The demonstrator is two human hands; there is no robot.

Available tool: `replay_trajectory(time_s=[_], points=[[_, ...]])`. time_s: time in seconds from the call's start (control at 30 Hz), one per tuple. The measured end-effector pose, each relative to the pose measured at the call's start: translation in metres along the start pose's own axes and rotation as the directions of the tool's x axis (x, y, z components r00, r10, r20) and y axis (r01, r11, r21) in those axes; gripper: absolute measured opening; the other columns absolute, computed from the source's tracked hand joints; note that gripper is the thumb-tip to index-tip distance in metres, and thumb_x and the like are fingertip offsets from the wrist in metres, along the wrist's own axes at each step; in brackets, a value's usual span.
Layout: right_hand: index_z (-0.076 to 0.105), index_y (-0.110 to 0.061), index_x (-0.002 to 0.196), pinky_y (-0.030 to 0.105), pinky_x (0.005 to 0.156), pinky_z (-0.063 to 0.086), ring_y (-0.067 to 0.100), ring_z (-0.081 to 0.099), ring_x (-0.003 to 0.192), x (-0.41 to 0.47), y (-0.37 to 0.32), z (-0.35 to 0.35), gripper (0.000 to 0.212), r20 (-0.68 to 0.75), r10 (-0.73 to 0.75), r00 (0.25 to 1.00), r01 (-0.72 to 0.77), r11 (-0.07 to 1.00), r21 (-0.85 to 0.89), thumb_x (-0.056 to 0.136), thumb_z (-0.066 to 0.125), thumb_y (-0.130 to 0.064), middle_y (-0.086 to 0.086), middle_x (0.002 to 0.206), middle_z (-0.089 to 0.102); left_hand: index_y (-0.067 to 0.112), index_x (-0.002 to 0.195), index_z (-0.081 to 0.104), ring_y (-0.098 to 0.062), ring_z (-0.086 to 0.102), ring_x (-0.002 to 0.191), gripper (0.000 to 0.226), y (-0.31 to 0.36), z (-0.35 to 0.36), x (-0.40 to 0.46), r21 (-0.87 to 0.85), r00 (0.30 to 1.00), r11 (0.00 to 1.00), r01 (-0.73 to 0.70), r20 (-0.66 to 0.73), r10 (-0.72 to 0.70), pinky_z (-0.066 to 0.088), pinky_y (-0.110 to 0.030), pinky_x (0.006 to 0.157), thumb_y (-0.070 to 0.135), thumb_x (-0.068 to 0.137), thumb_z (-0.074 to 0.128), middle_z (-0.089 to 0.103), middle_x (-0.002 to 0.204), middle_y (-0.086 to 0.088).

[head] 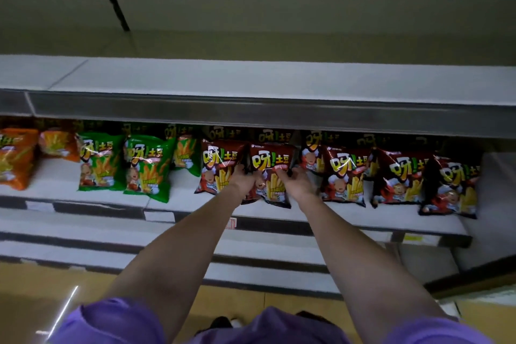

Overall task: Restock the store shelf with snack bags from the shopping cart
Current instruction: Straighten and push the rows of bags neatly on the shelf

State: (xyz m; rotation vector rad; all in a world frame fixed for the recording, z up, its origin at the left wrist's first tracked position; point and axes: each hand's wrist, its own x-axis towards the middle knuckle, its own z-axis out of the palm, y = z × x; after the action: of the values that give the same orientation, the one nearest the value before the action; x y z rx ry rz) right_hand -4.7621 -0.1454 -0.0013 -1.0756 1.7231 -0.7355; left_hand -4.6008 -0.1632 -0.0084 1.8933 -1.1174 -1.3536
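Hands reach forward together onto a store shelf (307, 213), seen from a head camera looking down along two bare forearms with purple sleeves at the bottom edge. The left hand (242, 179) grips the left side of a dark red snack bag (272, 173), and the right hand (297, 181) grips its right side, fingers curled round the bag's edges, so the bag stands upright near the front of the shelf board. It sits between two bags of the same dark red kind: one just to its left (215, 166), partly overlapped by it, and one to its right (344, 176), with two more (396, 176) (453, 188) further right. Green bags (99, 165) (148, 167) and orange bags (15, 158) fill the left part of the row. An upper shelf (251, 81) overhangs and shades the backs of the bags. No shopping cart is in view. The step in hand appears to be seating this bag in the row. To do it well, it likely pays to set the bottom seam flat on the board, keep the printed face forward and upright, and ease it right so it stops covering its left neighbour. Releasing gently, one hand at a time, should guard against the puffy bag toppling forward off the edge.
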Motion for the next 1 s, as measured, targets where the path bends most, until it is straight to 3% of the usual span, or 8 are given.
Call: replay_trajectory(time_s=[0.1, 0.2, 0.37, 0.43, 0.57, 0.73, 0.83, 1.0], points=[[0.049, -0.008, 0.139, 0.032, 0.102, 0.039, 0.029, 0.053, 0.131, -0.001, -0.002, 0.007, 0.052, -0.032, 0.003, 0.999, -0.002, 0.999, 0.05, 0.099, 0.061, -0.039, 0.01, 0.14, 0.059, 0.012, 0.143, 0.044, -0.034, 0.055, 0.123, 0.063, 0.001, -0.005, 0.01, 0.07, 0.994, 0.998, 0.006, 0.106, -0.013, 0.049, -0.048, 0.103, 0.032, 0.089, 0.071, 0.056, 0.139, -0.012], [0.052, -0.009, 0.136, 0.033, 0.105, 0.04, 0.027, 0.055, 0.127, -0.002, -0.005, 0.009, 0.05, -0.014, 0.018, 1.0, -0.017, 0.997, 0.069, 0.097, 0.062, -0.039, 0.007, 0.137, 0.06, 0.015, 0.149, 0.037, -0.033, 0.054, 0.126, 0.071, 0.004, -0.007, 0.007, 0.075, 0.987, 0.997, 0.026, 0.159, -0.038, 0.048, -0.046, 0.104, 0.035, 0.089, 0.071, 0.053, 0.142, -0.011], [0.056, -0.016, 0.13, 0.041, 0.102, 0.048, 0.027, 0.062, 0.117, 0.016, 0.003, 0.015, 0.053, 0.013, 0.035, 0.999, -0.036, 0.995, 0.095, 0.091, 0.067, -0.05, 0.006, 0.126, 0.067, 0.011, 0.149, 0.033, -0.036, 0.053, 0.126, 0.066, 0.01, -0.009, 0.008, 0.026, 0.983, 0.997, 0.068, 0.17, -0.071, 0.051, -0.038, 0.083, 0.012, 0.091, 0.065, 0.052, 0.141, -0.014], [0.056, -0.017, 0.13, 0.04, 0.101, 0.048, 0.027, 0.063, 0.117, 0.02, 0.005, 0.016, 0.053, 0.026, 0.026, 0.999, -0.028, 0.996, 0.081, 0.09, 0.067, -0.05, 0.005, 0.124, 0.068, 0.012, 0.147, 0.036, -0.033, 0.054, 0.125, 0.065, 0.005, -0.007, 0.009, -0.017, 0.984, 0.997, 0.073, 0.166, -0.069, 0.051, -0.043, 0.095, 0.019, 0.091, 0.068, 0.053, 0.142, -0.013], [0.054, -0.016, 0.129, 0.042, 0.106, 0.047, 0.026, 0.062, 0.117, 0.026, 0.007, 0.015, 0.051, 0.021, 0.029, 0.999, -0.032, 0.993, 0.114, 0.091, 0.068, -0.047, 0.006, 0.125, 0.067, 0.017, 0.152, 0.034, -0.033, 0.048, 0.134, 0.082, -0.001, 0.0, 0.019, -0.09, 0.994, 0.995, 0.049, 0.107, -0.04, 0.041, -0.052, 0.111, 0.054, 0.088, 0.07, 0.048, 0.149, -0.011], [0.049, -0.019, 0.137, 0.042, 0.103, 0.049, 0.026, 0.062, 0.118, 0.038, 0.015, 0.021, 0.061, 0.053, 0.018, 0.998, -0.027, 0.986, 0.166, 0.09, 0.068, -0.051, 0.005, 0.131, 0.064, 0.022, 0.152, 0.032, -0.032, 0.05, 0.131, 0.078, -0.002, 0.008, 0.029, -0.183, 0.995, 0.983, 0.018, 0.098, 0.0, 0.042, -0.045, 0.106, 0.052, 0.09, 0.068, 0.05, 0.146, -0.008], [0.045, -0.022, 0.143, 0.036, 0.098, 0.047, 0.026, 0.059, 0.121, 0.048, 0.019, 0.025, 0.063, 0.06, 0.018, 0.998, -0.029, 0.98, 0.199, 0.091, 0.066, -0.05, 0.002, 0.135, 0.06, 0.029, 0.155, 0.028, -0.032, 0.045, 0.136, 0.086, -0.003, 0.011, 0.038, -0.209, 0.992, 0.978, 0.005, 0.121, 0.021, 0.036, -0.052, 0.113, 0.057, 0.086, 0.071, 0.046, 0.151, -0.008], [0.037, -0.026, 0.151, 0.039, 0.104, 0.044, 0.026, 0.055, 0.126, 0.056, 0.024, 0.028, 0.075, 0.077, 0.019, 0.997, -0.037, 0.971, 0.237, 0.089, 0.067, -0.054, 0.001, 0.141, 0.055, 0.031, 0.155, 0.026, -0.031, 0.043, 0.139, 0.087, -0.002, 0.013, 0.041, -0.255, 0.989, 0.967, 0.002, 0.145, 0.036, 0.034, -0.054, 0.114, 0.052, 0.085, 0.073, 0.044, 0.152, -0.005]])
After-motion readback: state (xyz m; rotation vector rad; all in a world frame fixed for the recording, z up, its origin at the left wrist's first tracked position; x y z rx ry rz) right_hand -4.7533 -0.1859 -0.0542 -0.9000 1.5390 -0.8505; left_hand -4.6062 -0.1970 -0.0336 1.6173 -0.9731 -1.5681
